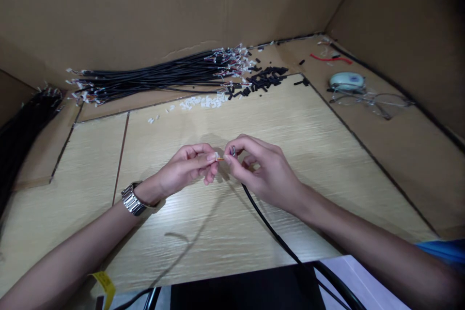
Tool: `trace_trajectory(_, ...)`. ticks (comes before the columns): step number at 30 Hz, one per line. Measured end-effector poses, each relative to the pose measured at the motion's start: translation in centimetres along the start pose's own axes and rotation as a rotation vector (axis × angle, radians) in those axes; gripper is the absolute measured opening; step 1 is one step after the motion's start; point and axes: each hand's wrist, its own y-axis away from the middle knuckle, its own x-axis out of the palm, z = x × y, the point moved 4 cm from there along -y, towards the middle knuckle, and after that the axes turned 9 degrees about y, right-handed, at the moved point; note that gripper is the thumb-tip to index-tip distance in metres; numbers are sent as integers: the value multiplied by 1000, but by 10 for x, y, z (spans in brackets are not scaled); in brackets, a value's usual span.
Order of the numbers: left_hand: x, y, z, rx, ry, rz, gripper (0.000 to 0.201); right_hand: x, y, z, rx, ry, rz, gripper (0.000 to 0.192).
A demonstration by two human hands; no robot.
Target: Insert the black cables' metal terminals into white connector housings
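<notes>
My left hand [192,164], a metal watch [132,198] on its wrist, pinches a small white connector [217,156] between thumb and forefinger. Just to the right, my right hand [257,167] is closed on the thin wires at the end of a black cable [265,220]. An orange wire [220,159] spans the short gap between the fingertips and meets the connector; whether it is fully seated I cannot tell. From under my right hand the cable runs down over the table's front edge.
Along the back lies a bundle of black cables [156,75], with black sleeve pieces [267,78] and white connectors [205,101] beside it. More cables [27,126] lie at left. Eyeglasses [374,100], a pale green oval case [347,80] and a red strip [331,59] are at right. Cardboard walls surround the table.
</notes>
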Motion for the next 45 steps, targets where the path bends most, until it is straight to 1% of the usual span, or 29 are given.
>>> trace_trajectory(7,-1,-1,0,7,5,-7,18,0,1,0,-7,4,-28,5)
trace_trajectory(15,1,0,0,18,9,16,15,0,1,0,-16,5,-43,5)
trace_trajectory(21,0,-1,0,17,-13,2,17,0,2,1,-47,0,-34,4)
trace_trajectory(28,1,0,0,20,1,21,15,1,2,0,-59,15,-32,3)
trace_trajectory(33,3,1,-2,63,-21,8,16,2,2,1,-100,50,-54,4)
trace_trajectory(40,6,1,-2,136,-59,-22,18,6,4,0,-69,27,-60,4)
trace_trajectory(45,6,0,-1,147,-61,-32,18,8,4,-3,-26,32,-78,6)
